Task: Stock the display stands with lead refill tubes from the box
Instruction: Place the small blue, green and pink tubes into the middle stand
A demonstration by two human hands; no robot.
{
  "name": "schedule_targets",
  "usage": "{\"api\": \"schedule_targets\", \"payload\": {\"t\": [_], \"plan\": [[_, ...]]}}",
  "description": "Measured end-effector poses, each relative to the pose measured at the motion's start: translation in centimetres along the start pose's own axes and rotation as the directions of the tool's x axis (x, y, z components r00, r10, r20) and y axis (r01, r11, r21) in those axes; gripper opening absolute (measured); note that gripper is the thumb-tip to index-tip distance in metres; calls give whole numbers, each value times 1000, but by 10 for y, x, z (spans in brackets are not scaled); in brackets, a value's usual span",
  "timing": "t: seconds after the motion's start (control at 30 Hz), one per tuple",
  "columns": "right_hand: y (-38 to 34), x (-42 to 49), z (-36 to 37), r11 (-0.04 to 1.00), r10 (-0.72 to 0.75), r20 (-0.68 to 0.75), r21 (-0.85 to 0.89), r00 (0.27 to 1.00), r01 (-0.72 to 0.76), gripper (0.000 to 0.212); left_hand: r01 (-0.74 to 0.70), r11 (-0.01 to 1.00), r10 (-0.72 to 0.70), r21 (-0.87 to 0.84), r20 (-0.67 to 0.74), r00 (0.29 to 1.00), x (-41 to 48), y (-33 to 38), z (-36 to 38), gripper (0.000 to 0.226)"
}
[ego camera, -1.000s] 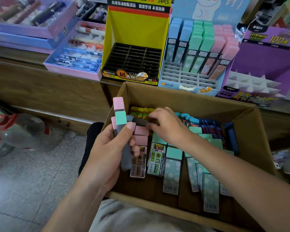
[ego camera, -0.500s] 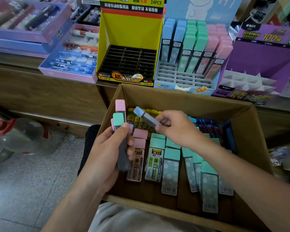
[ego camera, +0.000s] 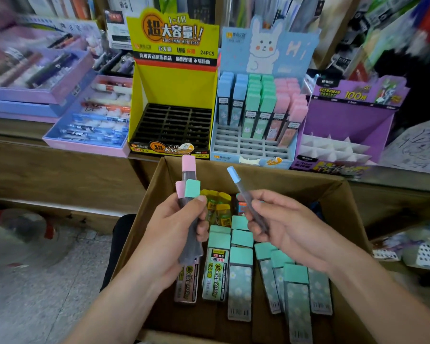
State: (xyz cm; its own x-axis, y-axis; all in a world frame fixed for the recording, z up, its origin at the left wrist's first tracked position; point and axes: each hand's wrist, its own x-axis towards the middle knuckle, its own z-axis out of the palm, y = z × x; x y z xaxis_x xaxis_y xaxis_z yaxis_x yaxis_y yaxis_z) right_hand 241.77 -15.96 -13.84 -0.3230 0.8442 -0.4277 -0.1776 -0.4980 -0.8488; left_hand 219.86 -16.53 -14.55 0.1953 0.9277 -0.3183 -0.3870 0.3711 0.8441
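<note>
a: what does the left hand [ego camera: 174, 234] have?

b: a small bundle of tubes [ego camera: 191, 244], flat and rectangular. the fingers are curled round smoky, see-through grey bodies and the thumb is laid against the front. three matte caps stand above the thumb: a tall pink cap [ego camera: 188, 165], a mint cap [ego camera: 192, 188], and a second pink cap [ego camera: 180, 188] just beside the mint one.

a: and the right hand [ego camera: 281, 224]?

b: it pinches a single blue-capped tube [ego camera: 243, 192], seen edge-on, so it looks as thin as a slat. thumb and forefinger close on its dark lower half. the pale blue cap tilts up past the fingertips.

a: do the two lots touch?

b: no, there is a gap between the left thumb and the right fingertips.

a: what's under the fingers?

b: the cardboard box [ego camera: 353, 207], plain brown and open-topped. below both palms lie mint-capped tubes [ego camera: 241, 276] with glossy daisy-print bodies and barcodes. just past the knuckles is a cluster of clear yellow tubes [ego camera: 219, 207].

a: and beyond the fingertips?

b: on the wooden counter [ego camera: 60, 170] are three card stands. the yellow stand [ego camera: 174, 83], with its black slotted grid, is ahead of the left hand. the blue rabbit stand [ego camera: 253, 142] is ahead of the right, with upright blue, mint and pink tubes behind a white grid. further right is a purple stand [ego camera: 345, 125] with white zigzag dividers.
</note>
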Motion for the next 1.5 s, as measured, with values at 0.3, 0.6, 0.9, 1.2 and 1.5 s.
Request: {"api": "schedule_targets", "payload": {"t": [0.3,0.6,0.9,1.2,1.5], "plan": [[1,3,-7,996,-71,-29,46,997,72,34,55,998,-54,3,-56,997,-1,-5,3,11],[2,5,-7,987,-152,-55,53,987,154,29,122,989,-131,-81,-115,985,-1,2,6,19],[-21,15,2,959,-281,-179,-4,943,284,35,221,965,-238,-145,-117,964,1,7,6,22],[-72,36,13,690,-630,-145,-556,763,464,6,133,983,-154,-128,-175,972,1,7,2,20],[-121,66,18,496,-715,-43,-734,697,463,12,86,991,-105,-105,-184,977,4,8,1,23]]}}
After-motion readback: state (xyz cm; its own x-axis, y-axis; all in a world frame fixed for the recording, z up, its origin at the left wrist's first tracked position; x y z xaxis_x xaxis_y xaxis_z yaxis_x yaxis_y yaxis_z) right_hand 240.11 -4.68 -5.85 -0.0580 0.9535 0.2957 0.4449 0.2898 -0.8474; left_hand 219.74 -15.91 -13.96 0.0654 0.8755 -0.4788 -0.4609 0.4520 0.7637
